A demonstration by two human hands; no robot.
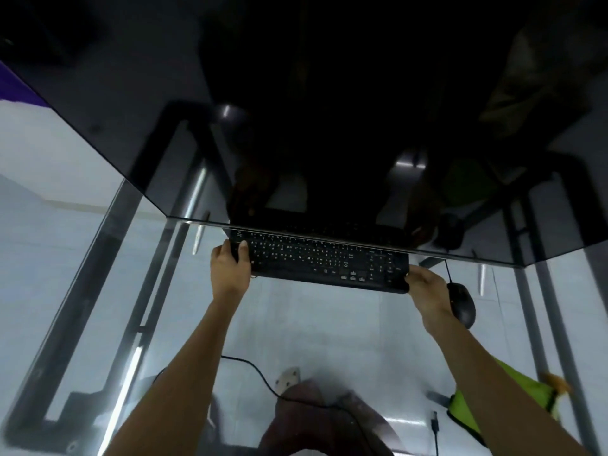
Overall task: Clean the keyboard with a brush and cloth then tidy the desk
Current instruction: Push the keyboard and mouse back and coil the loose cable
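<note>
Dim, upper frame near black; pale floor (329, 327) brighter below; glass surface (362, 255) reflects; soft blur, wide-angle edge bending.

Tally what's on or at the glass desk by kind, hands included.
Keyboard: 1, black, gripped at both ends
Mouse: 1, black, right of the keyboard
Green cloth: 1, near the right forearm
Hands: 2, left hand and right hand
Brush: 0 clearly visible
Total: 5
</note>
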